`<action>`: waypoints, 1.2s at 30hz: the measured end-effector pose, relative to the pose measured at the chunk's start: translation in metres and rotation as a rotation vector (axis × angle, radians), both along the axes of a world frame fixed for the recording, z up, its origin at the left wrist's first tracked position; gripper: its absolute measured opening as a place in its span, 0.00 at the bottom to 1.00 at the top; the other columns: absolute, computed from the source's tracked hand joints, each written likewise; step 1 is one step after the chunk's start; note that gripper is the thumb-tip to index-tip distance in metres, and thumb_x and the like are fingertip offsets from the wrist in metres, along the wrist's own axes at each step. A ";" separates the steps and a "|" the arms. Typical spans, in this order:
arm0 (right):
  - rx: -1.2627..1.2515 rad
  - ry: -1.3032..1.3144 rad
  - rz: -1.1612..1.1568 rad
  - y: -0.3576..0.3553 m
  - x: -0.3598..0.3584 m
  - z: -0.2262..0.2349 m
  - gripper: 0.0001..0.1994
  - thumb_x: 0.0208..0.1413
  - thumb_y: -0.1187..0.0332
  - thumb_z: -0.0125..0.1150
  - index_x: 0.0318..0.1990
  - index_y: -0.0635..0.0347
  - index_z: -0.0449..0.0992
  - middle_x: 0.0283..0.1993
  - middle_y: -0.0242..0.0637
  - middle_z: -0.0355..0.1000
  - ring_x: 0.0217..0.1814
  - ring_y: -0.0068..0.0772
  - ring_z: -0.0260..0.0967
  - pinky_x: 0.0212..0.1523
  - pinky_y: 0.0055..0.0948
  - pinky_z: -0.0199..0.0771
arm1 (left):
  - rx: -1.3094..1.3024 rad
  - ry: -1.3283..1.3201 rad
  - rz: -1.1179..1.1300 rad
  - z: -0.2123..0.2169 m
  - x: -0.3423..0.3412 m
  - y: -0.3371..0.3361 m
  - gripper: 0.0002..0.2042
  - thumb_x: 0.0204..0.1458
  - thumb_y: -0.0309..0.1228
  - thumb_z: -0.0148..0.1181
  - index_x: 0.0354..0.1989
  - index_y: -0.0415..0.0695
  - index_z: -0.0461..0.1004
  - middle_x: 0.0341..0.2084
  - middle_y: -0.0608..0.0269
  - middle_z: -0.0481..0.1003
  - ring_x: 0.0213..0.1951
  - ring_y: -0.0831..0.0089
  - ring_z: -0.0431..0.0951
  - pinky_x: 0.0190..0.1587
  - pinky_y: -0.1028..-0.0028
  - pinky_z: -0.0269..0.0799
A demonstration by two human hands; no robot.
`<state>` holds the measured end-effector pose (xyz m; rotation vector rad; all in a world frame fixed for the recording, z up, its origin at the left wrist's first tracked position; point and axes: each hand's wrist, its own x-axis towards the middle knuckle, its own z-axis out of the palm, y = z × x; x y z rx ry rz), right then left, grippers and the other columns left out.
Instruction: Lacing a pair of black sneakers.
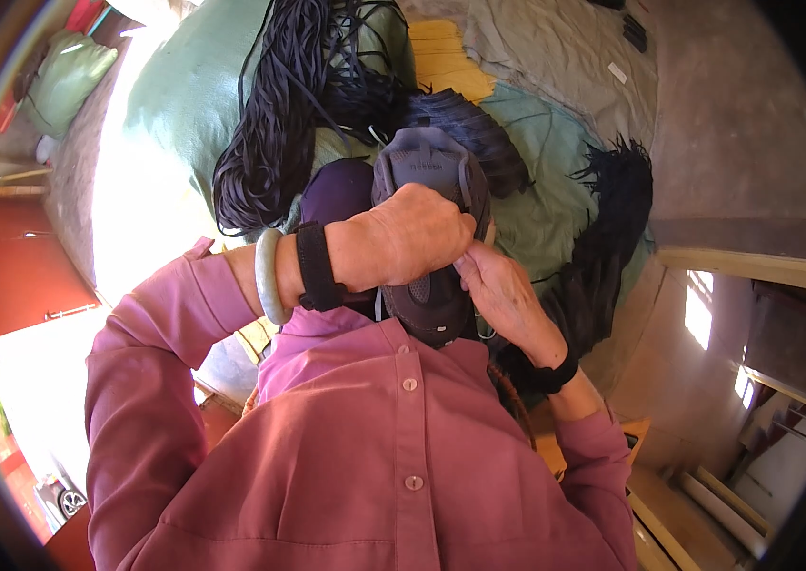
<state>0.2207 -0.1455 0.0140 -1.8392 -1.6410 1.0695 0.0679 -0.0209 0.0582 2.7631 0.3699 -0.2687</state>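
A grey sneaker (431,171) stands in front of my chest, toe pointing down toward me. My left hand (403,238) lies across its middle, fingers curled over the lacing area. My right hand (503,295) pinches at the shoe's right side, fingertips meeting those of the left hand. A thin lace seems to run between the fingers, though it is mostly hidden. On my left wrist sit a pale green bangle (269,276) and a black strap (315,266). A black band (555,376) circles my right wrist.
A big bundle of dark laces (279,133) lies on a green sack (174,105) beyond the shoe. More dark laces (603,228) spill to the right over teal cloth (546,181). A second dark shoe (336,190) rests behind my left hand. A concrete floor (736,114) lies at right.
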 end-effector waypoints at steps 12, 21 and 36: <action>0.168 -0.030 -0.060 -0.014 -0.010 -0.014 0.13 0.67 0.62 0.52 0.39 0.65 0.75 0.37 0.58 0.77 0.41 0.64 0.75 0.42 0.53 0.73 | 0.120 -0.202 -0.112 -0.012 -0.011 -0.006 0.10 0.45 0.26 0.61 0.34 0.36 0.70 0.15 0.53 0.74 0.21 0.53 0.81 0.21 0.59 0.73; 0.220 -0.105 -0.077 -0.012 -0.016 -0.019 0.13 0.68 0.62 0.51 0.37 0.64 0.73 0.35 0.51 0.76 0.40 0.59 0.75 0.40 0.51 0.72 | -0.014 -0.019 -0.126 -0.003 -0.001 0.016 0.08 0.51 0.30 0.61 0.38 0.41 0.77 0.25 0.50 0.81 0.34 0.52 0.85 0.33 0.57 0.79; 0.142 0.158 -0.018 -0.013 -0.003 -0.027 0.22 0.71 0.49 0.48 0.35 0.62 0.67 0.27 0.41 0.68 0.30 0.39 0.70 0.34 0.39 0.69 | 0.573 -0.504 0.209 0.048 -0.032 0.072 0.07 0.46 0.31 0.64 0.28 0.46 0.71 0.19 0.60 0.74 0.25 0.58 0.79 0.27 0.60 0.75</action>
